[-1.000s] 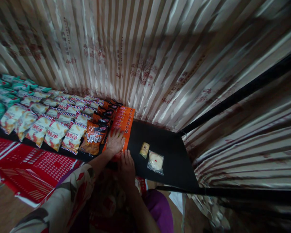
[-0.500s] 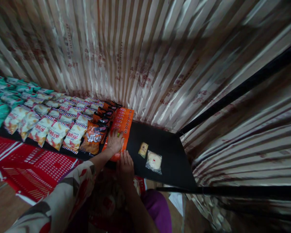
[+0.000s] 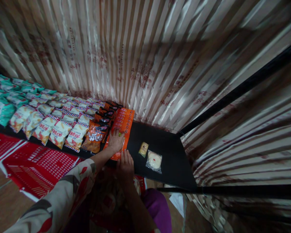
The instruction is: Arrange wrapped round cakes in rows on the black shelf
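Observation:
My left hand (image 3: 115, 141) lies flat, fingers spread, on a long orange packet (image 3: 122, 123) that rests on the black shelf (image 3: 165, 158). My right hand (image 3: 126, 164) sits at the packet's near right edge, fingers stretched out and touching it. Just left of the packet lie dark orange snack bags (image 3: 95, 137) in a row. To the right of my hands rest a small yellow packet (image 3: 144, 149) and a clear packet with a pale round cake (image 3: 154, 160).
Rows of white-and-red striped snack bags (image 3: 59, 132) and teal bags (image 3: 2, 110) cover the shelf to the left. Red plastic crates (image 3: 38, 165) stand below. A striped satin curtain (image 3: 147, 58) hangs behind. A black frame bar (image 3: 232, 189) runs at the right.
The view has drifted a little; both hands stay pressed on the orange packet in nearly the same place.

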Demonstrator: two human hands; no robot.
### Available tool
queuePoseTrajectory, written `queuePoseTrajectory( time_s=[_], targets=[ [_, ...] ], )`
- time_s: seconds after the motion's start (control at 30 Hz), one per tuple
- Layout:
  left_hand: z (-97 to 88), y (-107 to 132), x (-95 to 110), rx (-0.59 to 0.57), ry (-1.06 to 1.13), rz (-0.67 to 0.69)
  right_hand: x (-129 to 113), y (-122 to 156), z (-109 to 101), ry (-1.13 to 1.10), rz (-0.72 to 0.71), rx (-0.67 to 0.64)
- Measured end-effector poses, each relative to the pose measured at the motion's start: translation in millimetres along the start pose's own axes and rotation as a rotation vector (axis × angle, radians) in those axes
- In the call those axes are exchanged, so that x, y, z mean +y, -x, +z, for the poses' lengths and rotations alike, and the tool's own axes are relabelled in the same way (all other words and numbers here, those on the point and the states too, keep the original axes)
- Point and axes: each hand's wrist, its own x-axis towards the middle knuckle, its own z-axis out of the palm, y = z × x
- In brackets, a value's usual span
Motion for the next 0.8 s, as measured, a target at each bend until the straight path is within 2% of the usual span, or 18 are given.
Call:
queuePoseTrajectory(
  time_s=[0.1, 0.27, 0.47, 0.8],
  targets=[
    [-1.1, 1.2, 1.2, 0.015, 0.002, 0.001, -1.5, 0.2, 1.2, -0.014, 0.047, 0.007],
    [-1.5, 0.7, 3.0, 0.012, 0.013, -0.012, -1.7, -0.1, 2.8, -0.022, 0.022, -0.009],
    [-2.7, 0.5, 5.0, 0.023, 0.039, 0.018, -5.2, -2.5, 1.2, 0.001, 0.061, 0.011],
    [-13.3, 30.6, 21.4, 0.037, 0.114, 0.069, 0.6, -1.8, -0.6, 0.013, 0.029, 0.013]
  ],
)
